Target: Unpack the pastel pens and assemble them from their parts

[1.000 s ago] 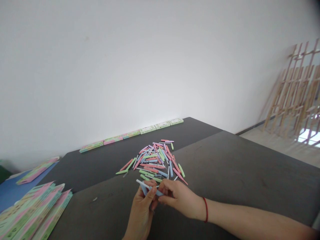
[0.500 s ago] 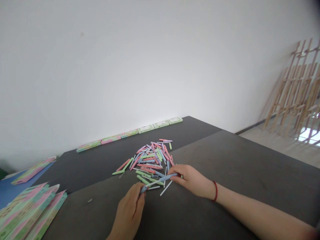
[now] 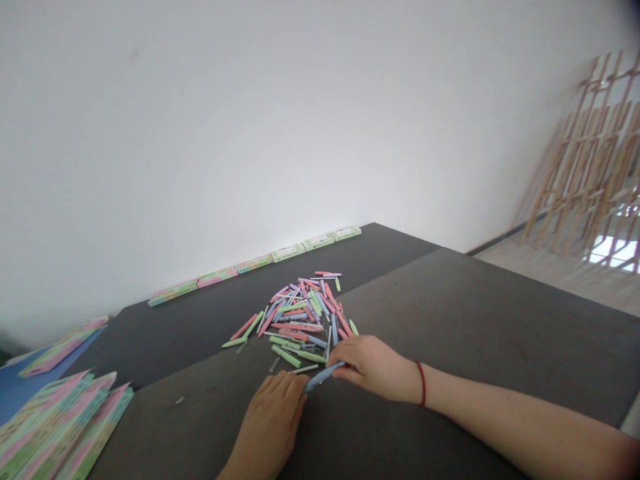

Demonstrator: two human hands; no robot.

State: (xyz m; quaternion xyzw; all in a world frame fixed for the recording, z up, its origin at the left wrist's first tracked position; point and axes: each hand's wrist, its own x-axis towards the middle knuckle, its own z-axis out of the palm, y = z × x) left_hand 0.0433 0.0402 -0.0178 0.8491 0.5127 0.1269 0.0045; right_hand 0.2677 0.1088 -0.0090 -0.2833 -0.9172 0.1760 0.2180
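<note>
Between my two hands a light blue pen [image 3: 323,377] is held at a slant, low over the dark table. My left hand [image 3: 273,420] grips its lower left end, the fingers closed and covering that tip. The upper right end is pinched by my right hand [image 3: 363,365], which has a red band at its wrist. Just beyond both hands lies a loose pile of pen parts [image 3: 299,327] in pink, green, blue and purple. Thin white sticks, which look like pen refills, and small clear pieces are mixed in with them.
Flat printed boxes [image 3: 217,277] stand in a row along the wall on the table [image 3: 450,320]. More pastel boxes [image 3: 65,427] overlap at the near left, and another box [image 3: 65,347] rests on a blue surface. Wooden frames [image 3: 590,153] lean against the wall at the right.
My hands have come closer together. The white length that showed between the blue parts is no longer visible; the blue pen now looks shorter and joined. The view has shifted slightly.
</note>
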